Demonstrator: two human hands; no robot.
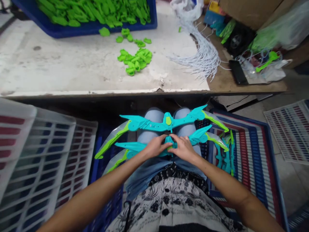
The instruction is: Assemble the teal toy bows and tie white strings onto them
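Observation:
Two turquoise toy bows with lime-green curved tips lie across my thighs, one behind the other. My left hand (pixel 157 145) is closed on the middle of the nearer toy bow (pixel 131 147), thumb and fingers around its centre piece. From the other side, my right hand (pixel 182 148) grips the same centre, its fingertips close to the left ones. Part of that bow's middle is hidden under the hands. Just beyond them rests the farther toy bow (pixel 155 126), with a green piece (pixel 168 120) set in its centre. Any small part between my fingertips cannot be made out.
On the worktable (pixel 60 71) are a blue bin (pixel 91 31) of green parts, a loose pile of green pieces (pixel 136 59) and a bundle of white strings (pixel 205 59). White crates (pixel 48 154) stand at left. More turquoise bows (pixel 225 154) lie on a striped crate (pixel 253 145) at right.

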